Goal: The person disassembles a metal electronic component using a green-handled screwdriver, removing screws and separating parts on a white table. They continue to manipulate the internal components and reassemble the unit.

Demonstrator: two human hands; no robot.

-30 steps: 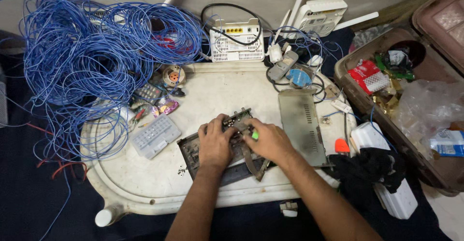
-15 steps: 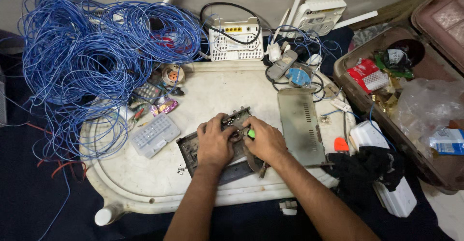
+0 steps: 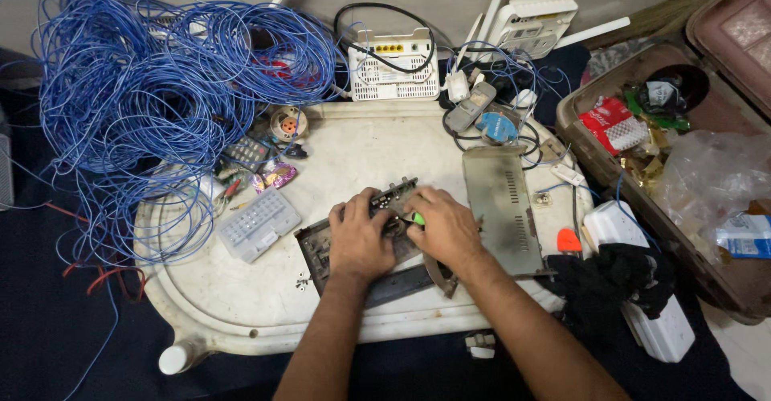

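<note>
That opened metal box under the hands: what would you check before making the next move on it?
1. Left hand resting on the opened metal box, steadying it: ok.
2. Right hand gripping a green-handled tool: ok, though its tip is hidden.
3. Tool seated on a screw: cannot tell.
4. Removed metal cover lying apart on the white table: ok.
5. Blue cable tangle away from the hands: ok.
6. Table free of clutter around the box: not ok; a grey keypad and small parts lie close.
</note>
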